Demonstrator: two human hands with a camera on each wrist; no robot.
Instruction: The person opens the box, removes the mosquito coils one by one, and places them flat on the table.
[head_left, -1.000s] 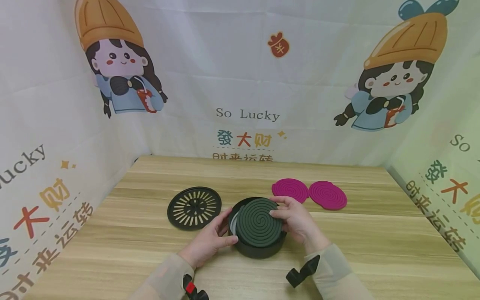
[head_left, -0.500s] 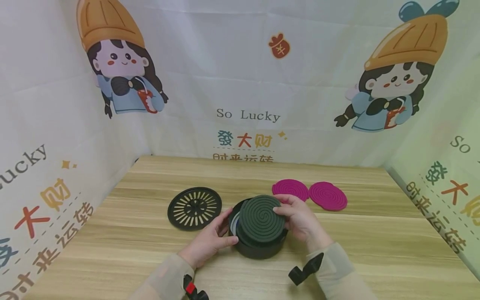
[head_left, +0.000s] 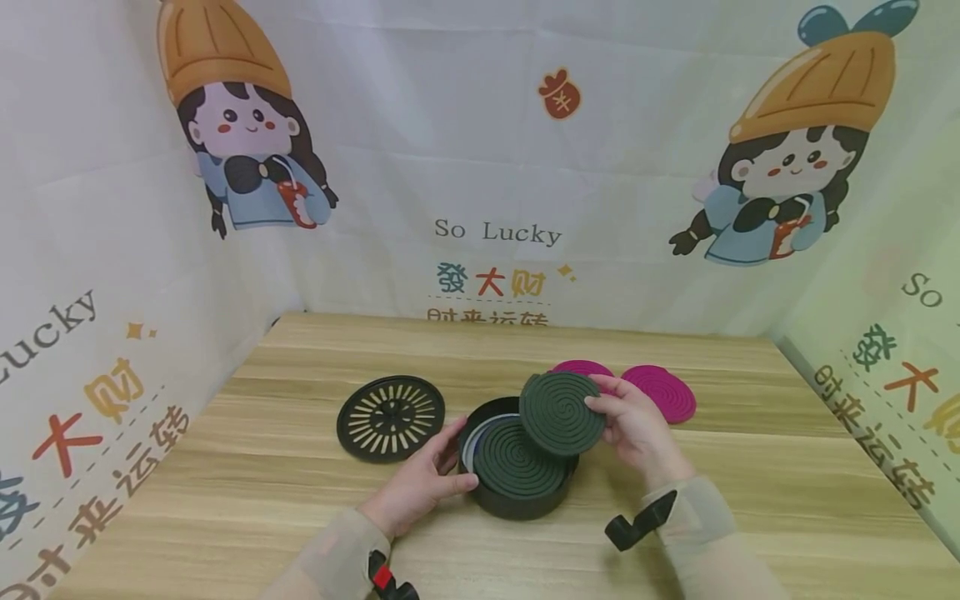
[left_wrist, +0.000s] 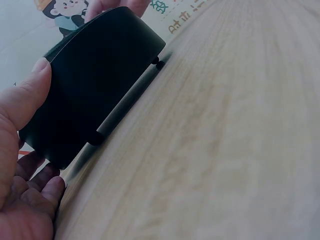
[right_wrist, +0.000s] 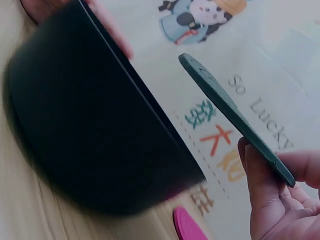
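Observation:
A dark green mosquito coil [head_left: 562, 412] is pinched by its right edge between the thumb and fingers of my right hand [head_left: 633, 425]. It is tilted above the right side of a round black holder [head_left: 517, 506]. Seen edge-on in the right wrist view, the raised coil [right_wrist: 235, 117] is apart from the holder [right_wrist: 100, 120]. Another green coil [head_left: 517, 462] lies inside the holder, partly covered by the raised one. My left hand [head_left: 420, 483] grips the holder's left wall, thumb in front and fingers behind, as the left wrist view also shows. Small feet show under the holder [left_wrist: 100, 80].
A black slotted lid [head_left: 391, 418] lies on the wooden table [head_left: 262, 500] left of the holder. Behind the right hand lie two magenta coils, the right-hand magenta coil [head_left: 663, 393] partly hidden by it. A printed cloth [head_left: 375, 125] hangs behind the table.
My right hand has lifted the top green coil up and to the right, out of the holder, uncovering another green coil beneath. The left hand and holder have stayed put.

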